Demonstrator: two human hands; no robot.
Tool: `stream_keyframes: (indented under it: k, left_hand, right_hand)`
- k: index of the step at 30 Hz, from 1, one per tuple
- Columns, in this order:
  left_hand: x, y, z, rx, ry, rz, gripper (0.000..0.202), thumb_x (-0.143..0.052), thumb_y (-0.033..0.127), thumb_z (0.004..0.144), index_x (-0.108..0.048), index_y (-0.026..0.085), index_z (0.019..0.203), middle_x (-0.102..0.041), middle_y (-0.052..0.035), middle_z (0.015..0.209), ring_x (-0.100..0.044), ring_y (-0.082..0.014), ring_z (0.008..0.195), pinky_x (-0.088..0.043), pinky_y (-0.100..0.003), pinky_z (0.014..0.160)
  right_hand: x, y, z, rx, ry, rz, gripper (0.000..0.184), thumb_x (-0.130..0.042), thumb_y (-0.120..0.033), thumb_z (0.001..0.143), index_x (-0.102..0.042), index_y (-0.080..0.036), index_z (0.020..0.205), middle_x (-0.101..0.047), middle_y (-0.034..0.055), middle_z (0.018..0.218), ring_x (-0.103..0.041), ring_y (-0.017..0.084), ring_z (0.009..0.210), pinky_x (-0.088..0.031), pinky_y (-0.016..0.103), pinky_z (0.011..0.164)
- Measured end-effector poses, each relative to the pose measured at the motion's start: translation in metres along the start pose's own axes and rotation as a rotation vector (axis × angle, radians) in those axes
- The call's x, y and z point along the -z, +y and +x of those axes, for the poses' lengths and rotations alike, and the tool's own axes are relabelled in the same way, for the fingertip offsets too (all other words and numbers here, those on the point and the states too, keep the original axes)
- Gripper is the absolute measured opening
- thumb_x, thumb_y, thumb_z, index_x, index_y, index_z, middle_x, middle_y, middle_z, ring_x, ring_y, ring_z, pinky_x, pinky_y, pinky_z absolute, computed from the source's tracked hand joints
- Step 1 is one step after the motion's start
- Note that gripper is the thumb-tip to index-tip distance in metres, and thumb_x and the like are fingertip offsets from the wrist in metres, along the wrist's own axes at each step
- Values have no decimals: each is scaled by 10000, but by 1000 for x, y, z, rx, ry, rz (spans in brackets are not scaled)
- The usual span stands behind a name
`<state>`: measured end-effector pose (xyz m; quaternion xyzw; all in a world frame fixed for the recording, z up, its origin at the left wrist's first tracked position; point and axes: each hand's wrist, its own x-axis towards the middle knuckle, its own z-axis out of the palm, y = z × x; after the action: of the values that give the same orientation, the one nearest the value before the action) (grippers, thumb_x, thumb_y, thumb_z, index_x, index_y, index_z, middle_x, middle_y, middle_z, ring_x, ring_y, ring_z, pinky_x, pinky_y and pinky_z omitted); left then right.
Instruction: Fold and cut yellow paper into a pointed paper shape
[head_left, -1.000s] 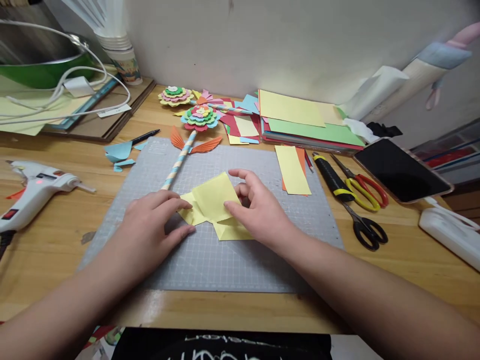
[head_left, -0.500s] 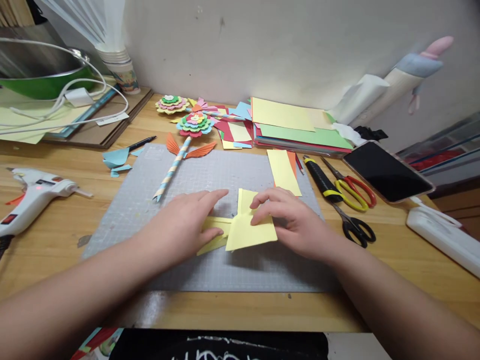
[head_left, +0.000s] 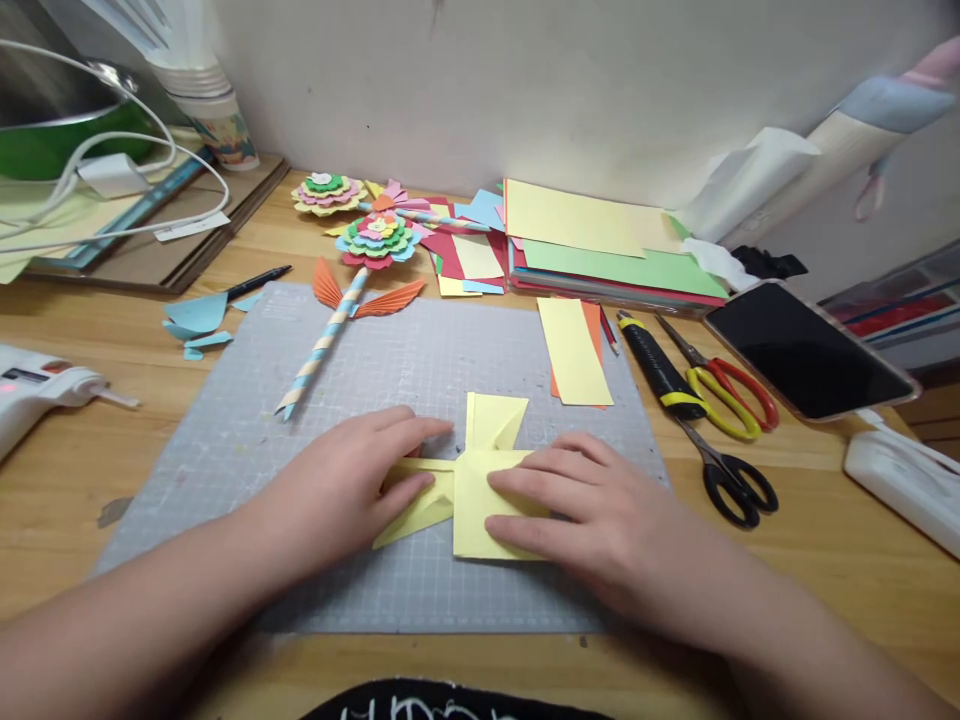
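A folded yellow paper (head_left: 480,500), shaped like a pinwheel, lies on the grey cutting mat (head_left: 457,345). My left hand (head_left: 352,480) holds its left arm, thumb on top and the other fingers reaching past its upper edge. The fingers of my right hand (head_left: 577,500) are stretched out over the square flap at lower right, covering its right side. One arm of the paper points away from me, with a folded corner showing.
Beyond the hands lie a striped paper flower (head_left: 322,340) and yellow strips (head_left: 577,350). To the right are a utility knife (head_left: 660,365), scissors (head_left: 739,490) and a phone (head_left: 814,345). A glue gun (head_left: 45,390) is at the left, paper stacks (head_left: 585,215) behind.
The square flap that was tilted up under my right fingers now lies flat with my right hand spread on it. Another arm shows behind it. The camera view has shifted slightly.
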<state>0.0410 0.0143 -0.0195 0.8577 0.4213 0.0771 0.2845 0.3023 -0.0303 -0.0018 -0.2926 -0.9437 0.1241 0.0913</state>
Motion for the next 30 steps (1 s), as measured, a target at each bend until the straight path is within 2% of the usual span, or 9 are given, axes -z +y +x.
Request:
stream_keyframes:
  k: [6, 10, 13, 18, 20, 23, 25, 27, 30]
  left_hand:
    - [5, 4, -4, -140, -17, -65, 205, -482, 268, 945, -598, 229, 1110, -608, -56, 1067, -601, -196, 941, -493, -346, 806]
    - [3, 8, -6, -214, -65, -84, 139, -461, 264, 967, -591, 215, 982, -613, -39, 982, -594, -176, 871, -488, -318, 751]
    - [2, 13, -8, -206, -108, -166, 156, -423, 215, 974, -577, 227, 1000, -609, -19, 947, -594, -152, 840, -488, -285, 722]
    - [7, 23, -12, -142, -177, -288, 137, -515, 246, 935, -569, 254, 1061, -620, -3, 1020, -601, -149, 894, -501, -286, 792]
    - [8, 25, -13, -123, -211, -308, 121, -532, 242, 924, -574, 248, 1038, -622, 2, 1021, -601, -146, 895, -501, -283, 805]
    - [7, 23, -14, -136, -233, -262, 115, -504, 199, 933, -592, 241, 994, -623, 5, 981, -600, -139, 855, -493, -272, 765]
    - [4, 19, -13, -184, -202, -155, 161, -459, 190, 953, -614, 232, 943, -623, -6, 928, -592, -150, 808, -479, -283, 707]
    - [2, 15, -12, -232, -113, -22, 198, -442, 194, 959, -634, 221, 915, -626, -23, 899, -586, -177, 810, -466, -314, 702]
    - [-1, 10, -10, -239, 89, 137, 196, -500, 206, 933, -635, 219, 1074, -656, -61, 1056, -590, -234, 987, -451, -392, 839]
  right_hand:
    - [0, 4, -2, -10, -33, -30, 313, -432, -149, 994, -632, -263, 1205, -614, 32, 1354, -583, 230, 1128, -427, 444, 930]
    - [0, 11, -4, -7, -7, -50, 329, -434, -149, 997, -639, -292, 1211, -598, 11, 1382, -549, 231, 1204, -422, 459, 954]
    - [0, 17, -8, -46, 27, -90, 375, -430, -114, 984, -632, -311, 1231, -585, 24, 1396, -529, 238, 1241, -401, 472, 980]
    - [-3, 21, -9, -138, 19, -119, 459, -394, -35, 938, -608, -267, 1271, -573, 49, 1408, -497, 268, 1290, -354, 528, 1011]
    - [-4, 17, -5, -129, 23, -62, 400, -402, -74, 954, -612, -232, 1256, -598, 44, 1380, -513, 248, 1275, -342, 519, 1028]
    - [-6, 5, 2, -125, 27, 20, 305, -450, -216, 992, -615, -205, 1249, -620, 56, 1345, -545, 218, 1224, -366, 459, 1030]
    - [-10, -2, 6, -121, 46, 30, 291, -458, -258, 1001, -628, -209, 1232, -629, 56, 1329, -552, 218, 1202, -380, 445, 1017]
    - [-15, -8, 9, -133, 68, 15, 281, -462, -253, 1001, -641, -215, 1215, -633, 55, 1325, -556, 227, 1193, -387, 450, 1006]
    - [-24, -14, 12, -189, 142, 21, 254, -499, -250, 988, -659, -215, 1183, -651, 59, 1290, -563, 236, 1164, -393, 447, 986]
